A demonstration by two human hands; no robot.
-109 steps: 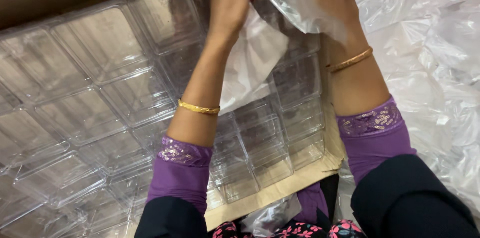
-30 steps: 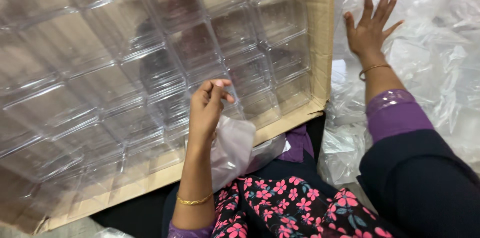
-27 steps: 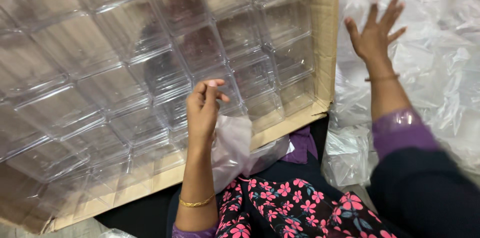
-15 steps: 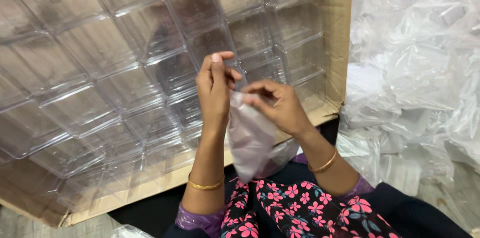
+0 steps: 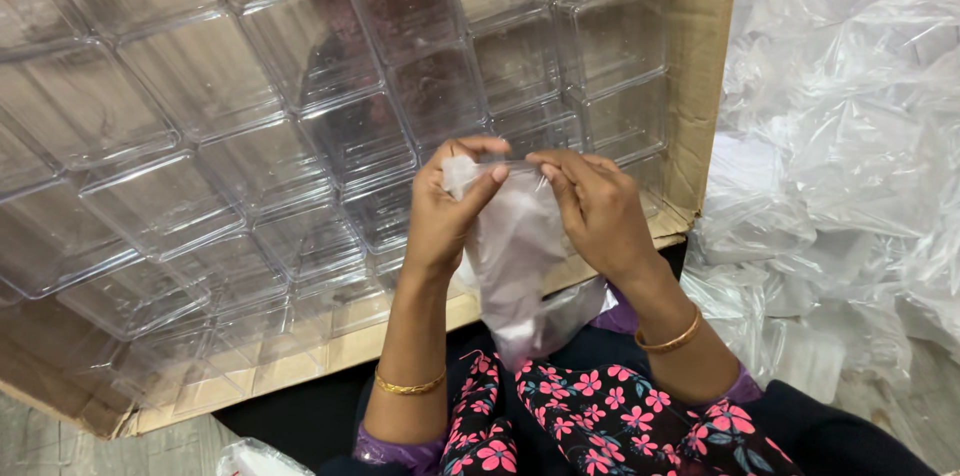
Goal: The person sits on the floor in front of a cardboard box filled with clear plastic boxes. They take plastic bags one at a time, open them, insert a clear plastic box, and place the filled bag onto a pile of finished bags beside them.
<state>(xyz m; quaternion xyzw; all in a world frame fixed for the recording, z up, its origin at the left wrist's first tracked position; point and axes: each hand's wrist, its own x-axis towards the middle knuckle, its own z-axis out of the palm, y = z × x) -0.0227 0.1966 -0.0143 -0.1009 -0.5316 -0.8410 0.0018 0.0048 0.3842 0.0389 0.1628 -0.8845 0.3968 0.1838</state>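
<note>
My left hand point(image 5: 445, 211) and my right hand point(image 5: 595, 211) both pinch the top edge of a small clear plastic bag point(image 5: 515, 266), which hangs down between them over my lap. The hands are close together, fingertips almost touching at the bag's mouth. Behind them lies a big cardboard box point(image 5: 700, 86) packed with rows of clear plastic containers point(image 5: 350, 136).
A heap of crumpled clear plastic bags point(image 5: 840, 156) fills the right side. My lap is covered by dark cloth with pink flowers point(image 5: 590, 426). Another bit of plastic point(image 5: 255, 458) lies at the bottom left on the floor.
My right hand left the plastic heap on the right and came over to the bag. Both hands now hold the bag's top edge, raised slightly in front of the box.
</note>
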